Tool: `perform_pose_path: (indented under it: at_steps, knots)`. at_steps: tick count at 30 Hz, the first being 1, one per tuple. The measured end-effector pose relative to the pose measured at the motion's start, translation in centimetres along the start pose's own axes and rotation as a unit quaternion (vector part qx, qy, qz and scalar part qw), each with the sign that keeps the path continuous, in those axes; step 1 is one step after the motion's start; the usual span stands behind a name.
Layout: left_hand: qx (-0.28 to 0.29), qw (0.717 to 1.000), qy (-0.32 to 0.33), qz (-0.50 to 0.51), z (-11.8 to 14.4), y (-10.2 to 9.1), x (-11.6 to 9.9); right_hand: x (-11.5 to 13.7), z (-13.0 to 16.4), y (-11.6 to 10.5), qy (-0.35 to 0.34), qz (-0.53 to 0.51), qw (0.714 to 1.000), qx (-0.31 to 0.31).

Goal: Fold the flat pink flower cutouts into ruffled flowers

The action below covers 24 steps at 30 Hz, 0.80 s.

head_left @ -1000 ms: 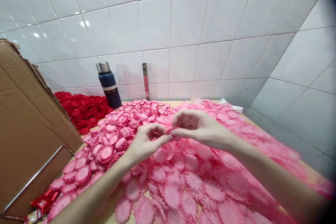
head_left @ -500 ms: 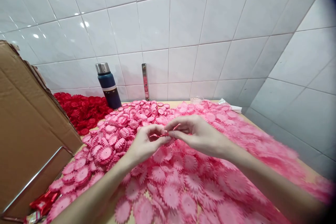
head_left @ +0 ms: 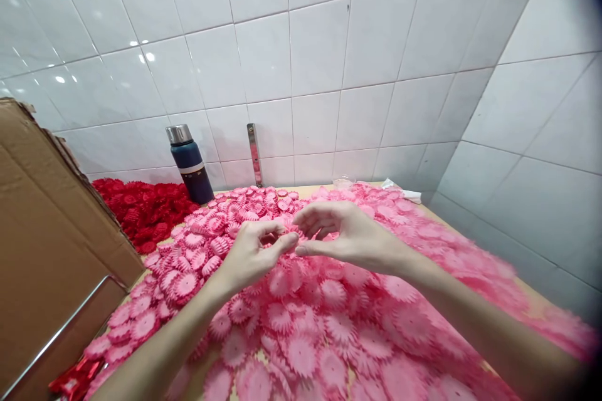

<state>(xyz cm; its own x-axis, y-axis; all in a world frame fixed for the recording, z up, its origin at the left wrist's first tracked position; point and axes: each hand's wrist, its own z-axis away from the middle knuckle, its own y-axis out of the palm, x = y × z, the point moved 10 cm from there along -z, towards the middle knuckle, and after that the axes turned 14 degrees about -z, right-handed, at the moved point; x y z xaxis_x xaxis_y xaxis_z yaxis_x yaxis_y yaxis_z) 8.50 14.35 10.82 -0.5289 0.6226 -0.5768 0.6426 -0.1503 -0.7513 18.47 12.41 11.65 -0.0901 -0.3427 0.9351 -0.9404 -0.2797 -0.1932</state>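
In the head view, my left hand (head_left: 256, 250) is closed in a pinch, thumb against fingers, on a small pink flower-shaped piece (head_left: 292, 230) with a jagged rim. Much of that piece is hidden by the fingers. My right hand (head_left: 345, 232) is just to the right, its curled fingers apart from the thumb, with nothing plainly held. Below and around both hands lies a broad spread of flat pink scalloped discs (head_left: 301, 354). Left of my left hand, thicker, pleated pink pieces (head_left: 185, 285) are heaped.
A dark blue bottle (head_left: 192, 166) stands at the back beside a heap of red pieces (head_left: 145, 210). A cardboard box (head_left: 51, 250) rises at the left. A metal strip (head_left: 254, 153), a clear plastic cup (head_left: 344, 182) and white paper (head_left: 404, 192) are near the tiled wall (head_left: 315, 53).
My right hand has opened and its thumb and fingers have parted from the piece. My left hand keeps its pinch. The camera view has shifted slightly.
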Motion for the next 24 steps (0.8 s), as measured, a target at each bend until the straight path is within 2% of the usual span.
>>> perform_pose_path:
  at_steps: [3, 6, 9, 13, 17, 24]
  knots:
    - [0.011, 0.999, 0.029, -0.015, -0.4, -0.5, -0.9, 0.1, 0.0, -0.2, -0.002, -0.031, 0.999, -0.012]
    - [0.024, 1.000, 0.017, -0.005, -0.4, -0.1, -0.3, -0.4, 0.0, -0.1, 0.017, -0.036, 0.999, -0.016]
    - [0.040, 0.999, -0.009, 0.017, -0.2, 0.6, 0.9, -1.0, -0.1, 0.9, 0.035, -0.044, 0.998, 0.024]
    - [0.046, 0.997, -0.035, 0.050, 0.1, 1.2, 1.8, -1.1, -0.1, 2.0, 0.014, -0.064, 0.995, 0.075]
    - [0.054, 0.993, -0.038, 0.095, 0.1, 2.0, 2.5, -1.6, -0.2, 1.7, 0.008, -0.092, 0.994, 0.063]
    - [0.083, 0.983, -0.026, 0.161, 0.3, 3.2, 3.1, -2.2, 0.0, 2.1, 0.023, -0.060, 0.996, 0.065]
